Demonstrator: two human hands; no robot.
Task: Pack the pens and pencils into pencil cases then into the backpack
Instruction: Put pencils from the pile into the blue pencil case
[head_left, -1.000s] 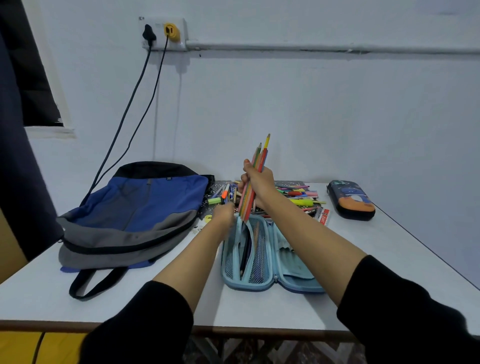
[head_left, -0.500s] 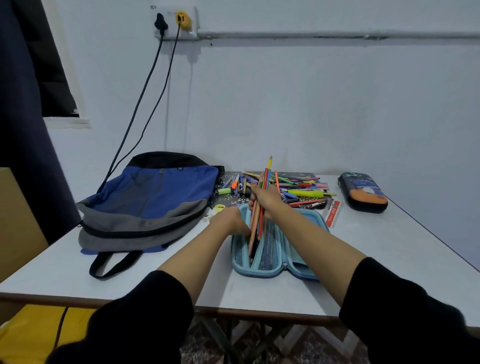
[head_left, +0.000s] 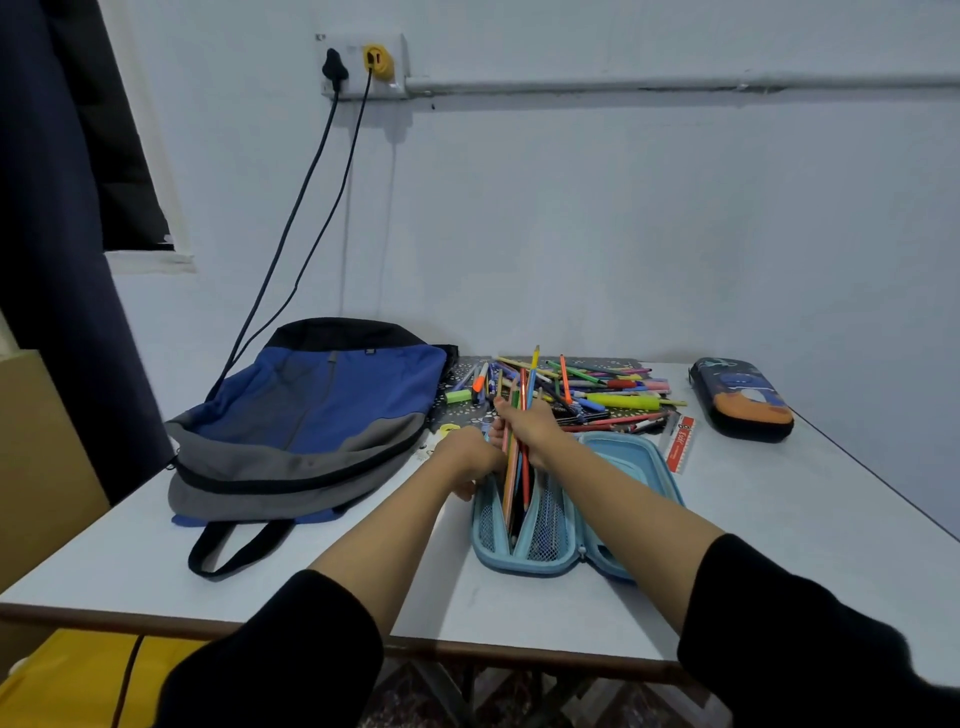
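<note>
A light blue pencil case (head_left: 639, 467) lies open on the table in front of me. My right hand (head_left: 527, 423) grips a bunch of coloured pencils (head_left: 514, 467), whose lower ends reach into the case's left mesh pocket. My left hand (head_left: 467, 457) holds the left edge of that pocket. Behind the case lies a heap of loose pens and pencils (head_left: 597, 389). The blue and grey backpack (head_left: 306, 421) lies flat to the left. A second, dark pencil case (head_left: 740, 397) sits zipped at the far right.
A red ruler (head_left: 680, 444) lies beside the open case. Two cables (head_left: 291, 223) run from a wall socket down behind the backpack. The table (head_left: 810, 519) ends at the wall behind and at a front edge near me. A dark curtain hangs at the left.
My right hand has come down with the pencil bunch from above the case into its mesh pocket. My left hand has moved to the pocket's edge.
</note>
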